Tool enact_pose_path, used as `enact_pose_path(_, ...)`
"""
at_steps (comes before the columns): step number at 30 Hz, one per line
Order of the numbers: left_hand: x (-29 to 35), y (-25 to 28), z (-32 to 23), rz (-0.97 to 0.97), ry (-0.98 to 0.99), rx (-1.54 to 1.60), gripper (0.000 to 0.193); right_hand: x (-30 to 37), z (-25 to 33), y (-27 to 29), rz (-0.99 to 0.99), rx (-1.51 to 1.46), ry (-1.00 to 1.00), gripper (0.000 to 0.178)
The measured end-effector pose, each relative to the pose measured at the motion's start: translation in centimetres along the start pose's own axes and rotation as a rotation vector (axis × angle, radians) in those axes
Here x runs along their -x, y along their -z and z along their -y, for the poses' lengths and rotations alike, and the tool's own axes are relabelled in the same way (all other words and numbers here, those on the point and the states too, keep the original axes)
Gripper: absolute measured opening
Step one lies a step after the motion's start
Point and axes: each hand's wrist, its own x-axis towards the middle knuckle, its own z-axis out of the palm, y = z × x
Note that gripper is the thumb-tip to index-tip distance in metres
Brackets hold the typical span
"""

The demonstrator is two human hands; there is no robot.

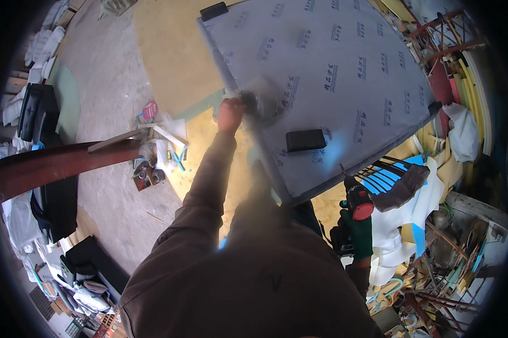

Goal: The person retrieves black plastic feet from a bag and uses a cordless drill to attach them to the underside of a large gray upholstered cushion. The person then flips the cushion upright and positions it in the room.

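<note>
The left hand (230,115), at 11 o'clock, has bent fingers by a clear plastic bag (272,104); whether it holds anything, one cannot tell. At 4 o'clock, the gloved right hand (359,232) is wrapped around a red-and-black drill (360,204). The big grey cloth-covered frame (344,110) lies at 1 o'clock, with a loose black block (306,140) on it at 2. It seems best to keep the drill's tip off the cloth.

One fisheye view looks steeply down from head height, close above the person's torso (259,276), taking in the floor (102,96) ahead and leftward.
</note>
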Motion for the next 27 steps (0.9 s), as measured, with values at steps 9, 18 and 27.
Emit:
enact_pose_path(9,0.5,0.8,-2.1,0.011,0.079,-0.027,0.029,-1.0,-0.5,-0.2,0.050,-0.168,-0.061,0.032)
enact_pose_path(18,-1.5,0.4,0.8,0.140,0.264,0.533,0.029,-0.7,-0.2,-1.4,-0.036,-0.077,0.028,0.033)
enact_pose_path(27,0.0,4.9,-3.2,0.025,0.362,1.192,0.021,-1.4,-3.0,0.3,-0.003,-0.007,0.066,0.040)
